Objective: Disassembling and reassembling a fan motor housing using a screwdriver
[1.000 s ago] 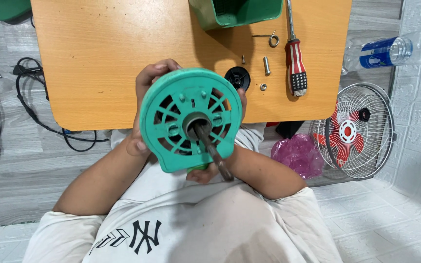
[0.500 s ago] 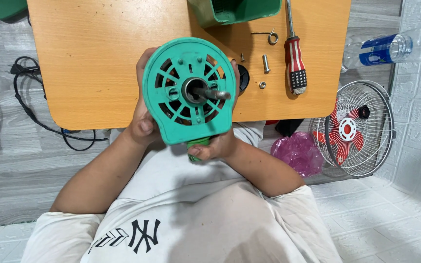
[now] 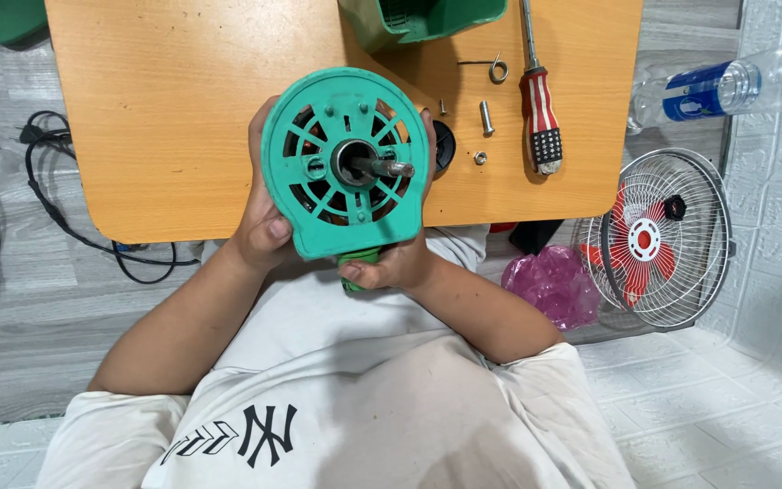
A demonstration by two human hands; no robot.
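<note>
Tilted more face-on to the camera than half a second ago, shaft now pointing nearly straight up at the lens instead of leaning down-right a second back. Green fan motor housing held up over the near edge of the wooden table, between table and chest. Probably fairly heavy for its size, given the motor inside; stiff hard plastic shell, ribbed spokes with open slots, metal shaft sticking out of the middle. Not fragile, though spokes could crack if squeezed. Best gripped by the rim and lower neck, not the shaft.

Left hand wrapped around the housing's left rim, thumb on the front face, fingers behind. Right hand clasping the green stub under the housing, fingertips reaching up the right rim. Both forearms drawn in toward the body, elbows bent.

Right of the housing on the table: screwdriver with red-and-white handle, bolt, small nut, wire clip. Beyond the housing: green bin. Off the table's right edge: fan guard with red blades, pink bag, water bottle.
</note>
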